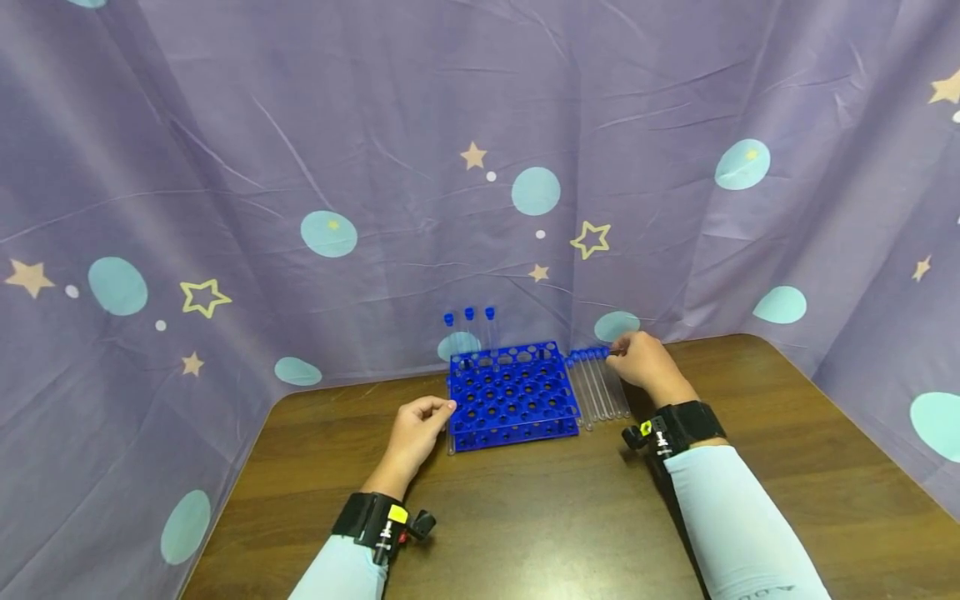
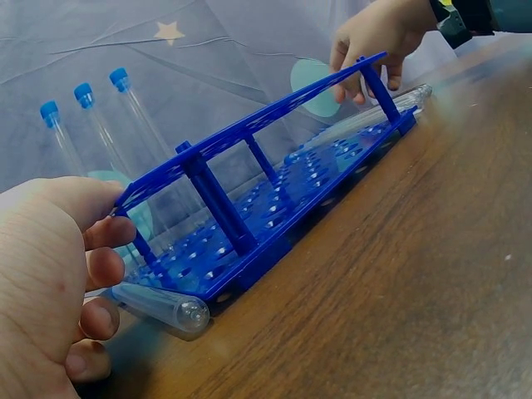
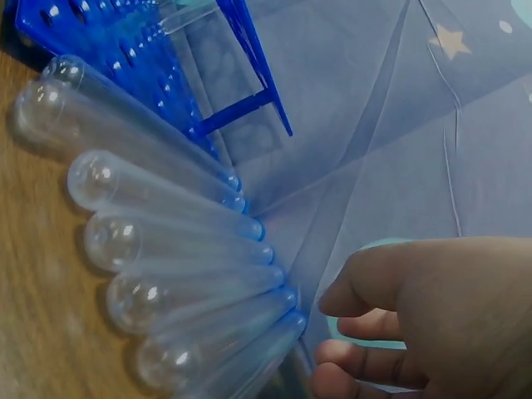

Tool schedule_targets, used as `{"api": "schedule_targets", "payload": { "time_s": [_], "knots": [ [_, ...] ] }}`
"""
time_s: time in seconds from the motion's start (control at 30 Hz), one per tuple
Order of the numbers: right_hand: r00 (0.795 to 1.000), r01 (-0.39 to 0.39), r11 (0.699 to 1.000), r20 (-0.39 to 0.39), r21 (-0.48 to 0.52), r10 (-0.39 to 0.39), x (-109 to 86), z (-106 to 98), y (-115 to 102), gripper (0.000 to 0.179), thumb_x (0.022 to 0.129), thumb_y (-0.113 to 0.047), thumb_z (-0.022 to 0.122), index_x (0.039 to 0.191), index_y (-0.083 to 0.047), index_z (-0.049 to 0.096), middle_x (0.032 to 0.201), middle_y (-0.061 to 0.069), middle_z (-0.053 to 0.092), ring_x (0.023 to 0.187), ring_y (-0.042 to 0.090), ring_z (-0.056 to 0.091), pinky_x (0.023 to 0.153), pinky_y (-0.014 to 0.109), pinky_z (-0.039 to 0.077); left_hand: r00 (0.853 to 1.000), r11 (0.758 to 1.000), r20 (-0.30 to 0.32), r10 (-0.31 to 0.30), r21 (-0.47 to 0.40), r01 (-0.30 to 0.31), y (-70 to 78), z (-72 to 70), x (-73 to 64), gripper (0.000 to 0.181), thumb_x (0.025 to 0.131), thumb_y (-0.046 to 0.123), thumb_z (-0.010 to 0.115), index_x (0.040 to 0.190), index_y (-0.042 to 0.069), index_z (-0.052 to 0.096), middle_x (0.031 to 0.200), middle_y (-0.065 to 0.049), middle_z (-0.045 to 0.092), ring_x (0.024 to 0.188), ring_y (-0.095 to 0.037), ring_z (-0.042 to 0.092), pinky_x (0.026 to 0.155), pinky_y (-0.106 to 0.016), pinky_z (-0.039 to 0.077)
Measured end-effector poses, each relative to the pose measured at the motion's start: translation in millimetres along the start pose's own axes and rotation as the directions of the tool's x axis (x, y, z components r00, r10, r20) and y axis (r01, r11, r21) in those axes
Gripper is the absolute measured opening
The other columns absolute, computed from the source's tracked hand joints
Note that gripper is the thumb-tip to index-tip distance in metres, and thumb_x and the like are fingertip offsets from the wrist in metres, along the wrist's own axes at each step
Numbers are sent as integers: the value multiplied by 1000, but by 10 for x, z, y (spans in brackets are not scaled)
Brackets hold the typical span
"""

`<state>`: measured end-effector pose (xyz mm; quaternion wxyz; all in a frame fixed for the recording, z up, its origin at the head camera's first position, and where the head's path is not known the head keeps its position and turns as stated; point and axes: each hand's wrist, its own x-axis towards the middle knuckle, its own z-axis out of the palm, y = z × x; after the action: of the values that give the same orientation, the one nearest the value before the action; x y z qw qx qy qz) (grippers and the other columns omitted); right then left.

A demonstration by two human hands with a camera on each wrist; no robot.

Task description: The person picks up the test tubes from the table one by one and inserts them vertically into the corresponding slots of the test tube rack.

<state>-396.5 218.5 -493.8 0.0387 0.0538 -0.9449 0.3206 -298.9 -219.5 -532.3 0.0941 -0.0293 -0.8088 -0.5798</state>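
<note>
A blue test tube rack (image 1: 513, 425) stands on the table. Its left front corner is pinched by my left hand (image 1: 412, 429), thumb on the top plate and fingers curled below in the left wrist view. Three capped test tubes (image 2: 137, 112) stand upright in its back row. Beside the rack's left end, under my left fingers, lies one more test tube (image 2: 170, 307). Several clear test tubes (image 3: 187, 258) with blue caps lie side by side at the rack's right. My right hand (image 3: 449, 312) hovers by their capped ends, fingers loosely bent, nothing visible between thumb and fingers.
The brown wooden table (image 1: 540, 517) carries everything. Close behind the rack hangs a purple curtain (image 1: 420, 125) with stars and teal spots, and the tubes' caps lie near it. Each wrist wears a black strap (image 1: 693, 421) with a small camera.
</note>
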Motion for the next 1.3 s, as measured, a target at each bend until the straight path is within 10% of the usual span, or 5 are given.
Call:
{"api": "schedule_targets", "payload": {
  "time_s": [0.27,0.47,0.8,1.3],
  "knots": [
    [1000,-15,1000,24,24,15,376,310,588,36,95,-35,84,113,-4,82,108,18,82,101,40,76,90,52,63,1000,1000,-5,-1,17,2,16,8,-6,18,106,20,82,104,3,87,77,5,65,75,-10,61,70,-24,50],
    [997,-67,998,29,1,67,399,339,606,31,94,-35,84,109,-8,84,111,15,84,104,37,78,92,53,63,1000,1000,-2,-9,20,9,31,10,-9,19,106,21,82,104,3,87,78,5,65,76,-11,60,71,-24,51],
    [992,-101,994,75,35,98,4,46,109,33,92,-28,80,108,1,80,102,19,83,98,40,78,91,54,63,1000,999,-1,-16,44,16,32,6,-12,19,107,23,82,104,5,87,80,4,64,77,-13,60,72,-26,51],
    [996,-92,995,19,-48,93,-130,24,-13,34,89,-22,80,64,-16,57,62,-6,53,64,19,52,64,35,44,1000,999,-14,6,38,-5,21,7,-5,17,105,20,83,99,4,86,75,8,62,75,-11,59,72,-24,50]
  ]
}}
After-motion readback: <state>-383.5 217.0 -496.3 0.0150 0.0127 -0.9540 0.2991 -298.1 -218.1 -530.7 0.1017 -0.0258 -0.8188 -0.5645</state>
